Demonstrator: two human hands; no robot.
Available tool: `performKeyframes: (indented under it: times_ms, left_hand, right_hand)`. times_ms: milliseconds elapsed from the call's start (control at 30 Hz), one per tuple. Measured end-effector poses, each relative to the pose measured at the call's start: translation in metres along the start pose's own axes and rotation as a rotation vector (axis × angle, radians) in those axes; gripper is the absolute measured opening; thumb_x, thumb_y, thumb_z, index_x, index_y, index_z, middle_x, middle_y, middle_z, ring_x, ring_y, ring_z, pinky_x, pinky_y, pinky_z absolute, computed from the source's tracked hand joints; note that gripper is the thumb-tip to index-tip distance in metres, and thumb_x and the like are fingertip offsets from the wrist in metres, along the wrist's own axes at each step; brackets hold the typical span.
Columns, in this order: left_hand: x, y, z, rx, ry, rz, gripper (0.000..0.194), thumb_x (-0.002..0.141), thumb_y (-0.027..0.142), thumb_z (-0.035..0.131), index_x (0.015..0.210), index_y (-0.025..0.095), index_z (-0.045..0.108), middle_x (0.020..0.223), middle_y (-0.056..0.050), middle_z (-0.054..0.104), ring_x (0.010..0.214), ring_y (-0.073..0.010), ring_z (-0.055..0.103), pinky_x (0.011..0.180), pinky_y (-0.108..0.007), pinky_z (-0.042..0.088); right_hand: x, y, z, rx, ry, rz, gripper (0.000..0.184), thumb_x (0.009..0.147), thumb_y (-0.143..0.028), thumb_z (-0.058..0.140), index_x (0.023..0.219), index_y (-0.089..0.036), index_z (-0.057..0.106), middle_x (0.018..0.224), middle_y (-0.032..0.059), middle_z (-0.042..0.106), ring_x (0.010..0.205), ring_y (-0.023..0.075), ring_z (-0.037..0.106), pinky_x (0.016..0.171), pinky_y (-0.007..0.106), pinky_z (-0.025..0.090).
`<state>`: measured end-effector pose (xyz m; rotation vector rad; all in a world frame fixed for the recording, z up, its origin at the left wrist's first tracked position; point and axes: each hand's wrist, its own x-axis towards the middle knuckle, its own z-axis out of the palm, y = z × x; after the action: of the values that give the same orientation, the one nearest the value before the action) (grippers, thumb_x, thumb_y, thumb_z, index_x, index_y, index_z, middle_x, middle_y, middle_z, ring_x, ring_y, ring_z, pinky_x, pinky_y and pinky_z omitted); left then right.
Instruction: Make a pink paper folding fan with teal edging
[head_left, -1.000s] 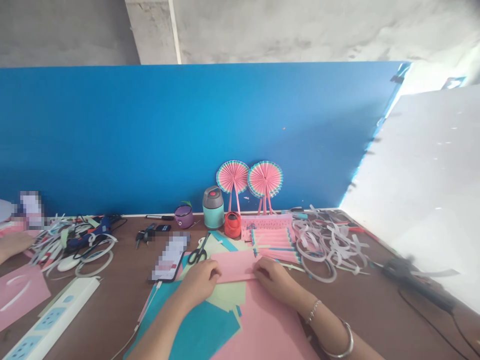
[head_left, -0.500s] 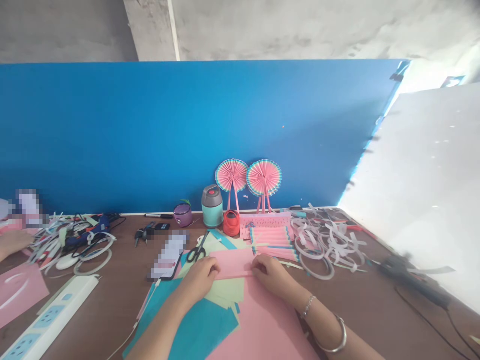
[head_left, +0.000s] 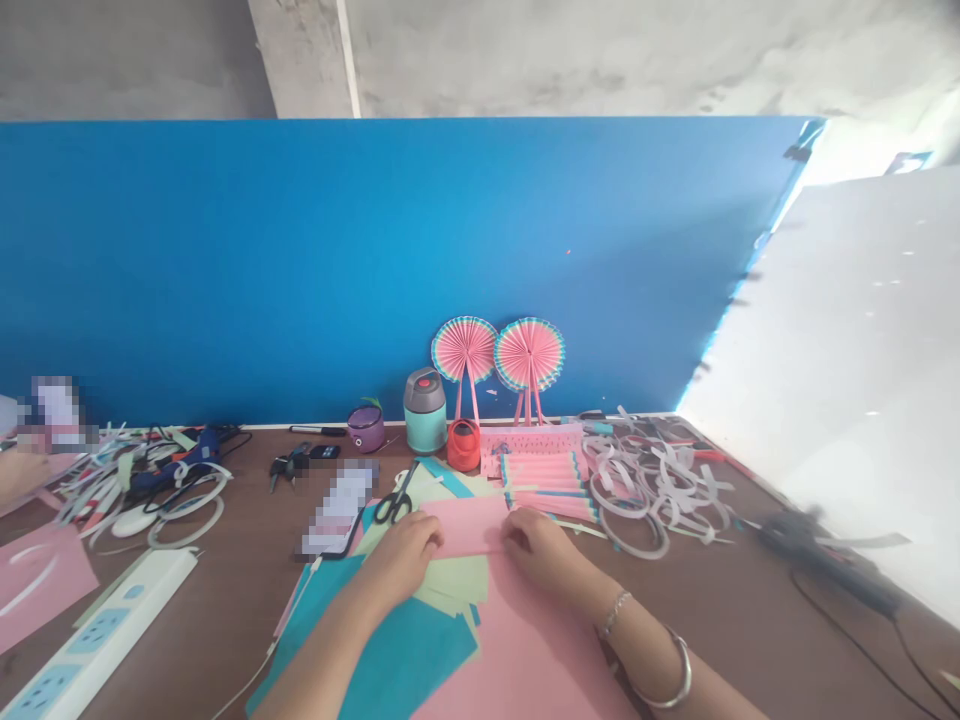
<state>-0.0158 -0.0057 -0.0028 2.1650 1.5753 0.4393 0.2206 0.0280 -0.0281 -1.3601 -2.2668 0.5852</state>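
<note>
2 fans (head_left: 465, 345) look done nr worktop's (head_left: 739, 610) back edge; L hand (head_left: 401, 556) + R hand (head_left: 545, 552) pinch pink strip (head_left: 469, 526), seemingly unpleated yet

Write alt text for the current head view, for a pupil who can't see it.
A person's left hand and right hand hold a pink paper strip over coloured sheets on a brown table. Scissors lie nearby; two pink pleated fans stand before a blue partition.

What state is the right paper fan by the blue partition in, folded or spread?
Spread: the right paper fan shows pleats radiating from its centre into a full round pink disc with a blue-edged rim.
</note>
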Motion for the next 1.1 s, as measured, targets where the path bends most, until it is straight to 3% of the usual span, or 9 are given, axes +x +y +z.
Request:
performKeyframes:
  times_ms: [200, 333, 533, 667, 767, 900, 1033, 1100]
  left_hand:
    - [-0.003, 0.012, 0.002, 0.254, 0.028, 0.221, 0.042, 0.081, 0.001, 0.037, 0.103, 0.028, 0.062, 0.096, -0.004, 0.053, 0.094, -0.019, 0.046, 0.081, -0.03, 0.037]
    - [-0.003, 0.013, 0.007, 0.242, 0.048, 0.294, 0.049, 0.079, -0.001, 0.038, 0.103, 0.031, 0.066, 0.095, -0.003, 0.052, 0.095, -0.0187, 0.045, 0.08, -0.029, 0.036]
    - [-0.003, 0.007, -0.004, 0.192, 0.031, 0.195, 0.047, 0.071, -0.004, 0.042, 0.079, 0.029, 0.074, 0.093, -0.005, 0.057, 0.092, -0.0203, 0.048, 0.078, -0.033, 0.035]
    - [-0.003, 0.0, -0.014, 0.178, 0.062, 0.104, 0.041, 0.064, -0.004, 0.041, 0.06, 0.024, 0.07, 0.081, -0.004, 0.06, 0.085, -0.02, 0.05, 0.076, -0.035, 0.035]
    - [0.001, -0.006, -0.012, 0.132, 0.103, 0.077, 0.036, 0.064, -0.002, 0.04, 0.053, 0.021, 0.065, 0.077, -0.004, 0.06, 0.083, -0.0201, 0.051, 0.076, -0.034, 0.037]
    - [0.006, -0.013, -0.005, 0.004, 0.305, 0.092, 0.03, 0.066, 0.002, 0.037, 0.064, 0.021, 0.06, 0.081, -0.004, 0.059, 0.086, -0.02, 0.052, 0.078, -0.033, 0.039]
    - [0.004, -0.014, -0.006, -0.171, 0.655, -0.021, 0.022, 0.069, 0.008, 0.033, 0.071, 0.023, 0.048, 0.074, -0.003, 0.053, 0.076, -0.0186, 0.052, 0.07, -0.029, 0.041]
    - [0.001, -0.013, -0.006, -0.236, 0.712, -0.067, 0.018, 0.071, 0.012, 0.032, 0.063, 0.023, 0.044, 0.063, -0.001, 0.049, 0.065, -0.0175, 0.05, 0.065, -0.028, 0.041]
  right_hand:
    - [-0.005, -0.01, 0.003, -0.265, 0.018, -0.227, 0.032, 0.079, -0.003, 0.046, 0.099, -0.022, 0.062, 0.097, 0.0062, 0.056, 0.089, 0.0191, 0.048, 0.076, 0.03, 0.035]
    - [-0.005, -0.014, 0.009, -0.343, -0.016, -0.397, 0.03, 0.084, -0.008, 0.05, 0.099, -0.027, 0.068, 0.098, 0.0055, 0.057, 0.086, 0.019, 0.047, 0.074, 0.031, 0.033]
    - [-0.004, -0.01, -0.003, -0.293, -0.009, -0.295, 0.032, 0.076, -0.004, 0.054, 0.084, -0.027, 0.074, 0.092, 0.0053, 0.061, 0.085, 0.0202, 0.049, 0.074, 0.032, 0.033]
    - [-0.007, -0.005, -0.013, -0.272, -0.028, -0.238, 0.037, 0.063, 0.002, 0.048, 0.075, -0.023, 0.072, 0.083, 0.0048, 0.061, 0.085, 0.0204, 0.05, 0.075, 0.032, 0.034]
    - [-0.007, -0.004, -0.012, -0.268, -0.041, -0.25, 0.032, 0.062, -0.001, 0.047, 0.078, -0.02, 0.068, 0.081, 0.0051, 0.06, 0.082, 0.0203, 0.05, 0.074, 0.032, 0.035]
    - [-0.006, -0.003, -0.009, -0.15, -0.017, -0.276, 0.03, 0.068, -0.003, 0.046, 0.083, -0.019, 0.066, 0.084, 0.0057, 0.062, 0.081, 0.0197, 0.053, 0.074, 0.032, 0.038]
    - [-0.004, -0.002, -0.008, 0.232, 0.044, -0.193, 0.025, 0.074, -0.008, 0.049, 0.087, -0.019, 0.067, 0.085, 0.0051, 0.063, 0.077, 0.0167, 0.056, 0.071, 0.029, 0.043]
    - [-0.003, -0.001, -0.008, 0.45, 0.079, -0.1, 0.017, 0.078, -0.017, 0.054, 0.089, -0.019, 0.066, 0.082, 0.0048, 0.063, 0.073, 0.0161, 0.056, 0.067, 0.029, 0.045]
